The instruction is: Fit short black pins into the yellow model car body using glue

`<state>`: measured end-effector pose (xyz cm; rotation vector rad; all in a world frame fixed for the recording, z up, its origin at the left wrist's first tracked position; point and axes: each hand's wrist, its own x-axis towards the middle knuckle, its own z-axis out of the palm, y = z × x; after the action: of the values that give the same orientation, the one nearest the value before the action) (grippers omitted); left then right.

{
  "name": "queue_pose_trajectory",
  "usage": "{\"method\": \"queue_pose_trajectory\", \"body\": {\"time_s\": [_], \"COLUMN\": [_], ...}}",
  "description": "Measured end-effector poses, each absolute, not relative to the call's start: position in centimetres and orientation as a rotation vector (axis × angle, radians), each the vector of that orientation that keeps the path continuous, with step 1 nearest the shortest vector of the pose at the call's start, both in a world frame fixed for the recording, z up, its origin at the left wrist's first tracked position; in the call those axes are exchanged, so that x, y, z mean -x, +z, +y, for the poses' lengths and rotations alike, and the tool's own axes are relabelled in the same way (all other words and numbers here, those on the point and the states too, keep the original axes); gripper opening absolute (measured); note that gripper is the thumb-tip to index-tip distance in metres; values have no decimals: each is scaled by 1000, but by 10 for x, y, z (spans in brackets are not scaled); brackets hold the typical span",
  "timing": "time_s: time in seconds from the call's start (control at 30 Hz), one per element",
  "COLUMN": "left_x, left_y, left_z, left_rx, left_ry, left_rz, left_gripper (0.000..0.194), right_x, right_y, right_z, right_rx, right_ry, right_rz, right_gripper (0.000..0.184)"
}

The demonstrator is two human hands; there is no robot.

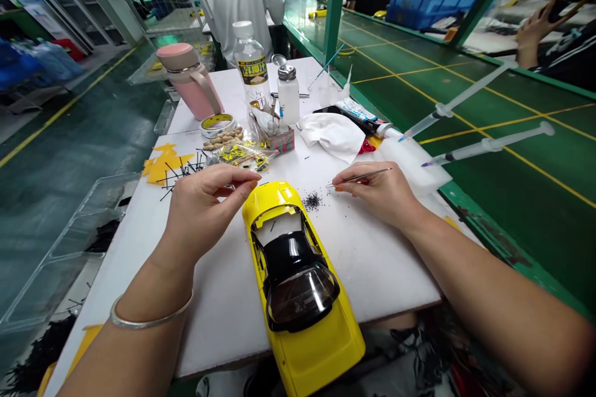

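Observation:
A yellow toy car body [321, 347] with a black roof lies lengthwise in front of me, its near end reaching past the table edge. My left hand [200, 208] is closed in a pinch beside the car's far end; what its fingertips hold, if anything, is too small to make out. In my right hand [384, 195] is a pair of metal tweezers [365, 177], tips pointing left. Just left of those tips, a little heap of tiny black pieces [311, 201] is scattered on the white tabletop [223, 310].
Behind my hands stand a pink mug [189, 80], a plastic bottle [251, 68], a tape roll [217, 124] and a bag of yellow parts [242, 154]. Black sticks [181, 170] lie left. Two syringes [488, 147] rest at right by a green conveyor [512, 167]. Co-workers [237, 0] are beyond.

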<state>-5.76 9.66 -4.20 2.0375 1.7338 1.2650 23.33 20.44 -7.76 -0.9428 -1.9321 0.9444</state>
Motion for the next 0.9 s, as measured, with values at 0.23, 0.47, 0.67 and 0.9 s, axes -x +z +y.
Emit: {"method": "queue_pose_trajectory", "body": {"time_s": [0.23, 0.47, 0.67, 0.9], "left_x": [56, 56, 56, 55], "left_y": [-41, -41, -40, -39], "left_z": [96, 97, 96, 96], "left_rx": [-2060, -2050, -2051, -2047], "left_ry": [1265, 1259, 1256, 1233], "left_rz": [1729, 1724, 1707, 1698], "left_gripper": [11, 10, 10, 10], "right_x": [-234, -235, -236, -236], "right_y": [-78, -77, -79, -78], "right_z": [203, 203, 204, 203], "right_rx": [907, 897, 886, 906], "right_ry": [915, 900, 887, 880], "right_rz": [-1950, -1961, -1983, -1993], "right_gripper": [7, 9, 10, 17]}}
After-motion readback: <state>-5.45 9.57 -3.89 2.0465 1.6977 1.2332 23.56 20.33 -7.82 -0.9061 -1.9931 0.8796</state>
